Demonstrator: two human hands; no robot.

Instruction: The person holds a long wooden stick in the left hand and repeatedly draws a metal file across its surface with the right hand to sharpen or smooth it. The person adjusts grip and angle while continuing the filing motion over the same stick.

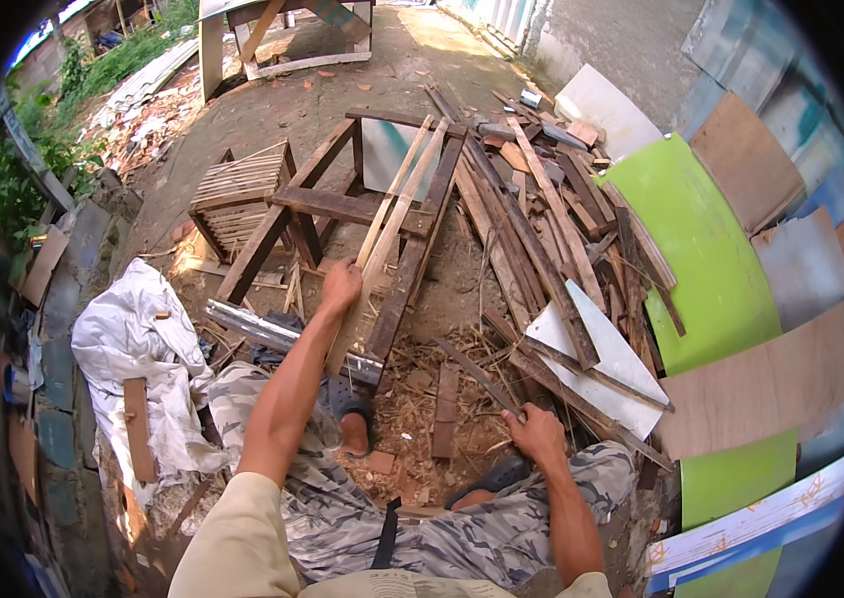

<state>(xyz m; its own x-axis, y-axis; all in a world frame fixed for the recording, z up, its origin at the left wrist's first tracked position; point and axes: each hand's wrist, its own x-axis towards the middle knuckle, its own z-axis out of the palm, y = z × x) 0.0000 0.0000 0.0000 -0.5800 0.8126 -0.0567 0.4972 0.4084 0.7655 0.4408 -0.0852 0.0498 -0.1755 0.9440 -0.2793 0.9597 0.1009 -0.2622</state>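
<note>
My left hand [342, 286] is closed round pale wooden strips [402, 204], which lean away from me over a dark wooden frame [342, 206]. Their lower ends come down near a whitish board [292, 339] at the near side of that frame. In my right hand [535, 436], above my right knee, is a long, dark machete [482, 376]. Its blade points forward and left, over ground littered with shavings. The fingers hide most of its handle. A short brown block [446, 409] lies on the ground between my feet.
Scrap planks [531, 219] pile up at the right, with a white triangular panel [601, 354] among them. Green sheets [706, 249] and plywood [766, 399] lean beyond. A slatted crate [242, 194] stands far left; a white sack [133, 329] lies at my left.
</note>
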